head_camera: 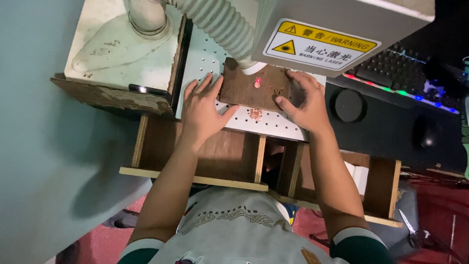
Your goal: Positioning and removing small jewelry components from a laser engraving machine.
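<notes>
— Right, what do you see from there?

— I'm looking down at both hands on a brown wooden board [254, 88]. My left hand [202, 110] lies flat, fingers spread, thumb against the board's near left corner; that grip is released, pressing rather than clasping. My right hand [305, 102] cups the board's right end, fingers over the far edge and thumb on the near edge, so that grip is grasping the board.

— And where's the board?

— Between the two hands, flat on the white perforated surface [205, 56], under the grey laser head [337, 29]. A red light spot [257, 83] sits on the board, between the grips. Just nearer me than the board lies a small reddish disc [255, 114]. Right of the right hand is a keyboard [405, 73].
</notes>
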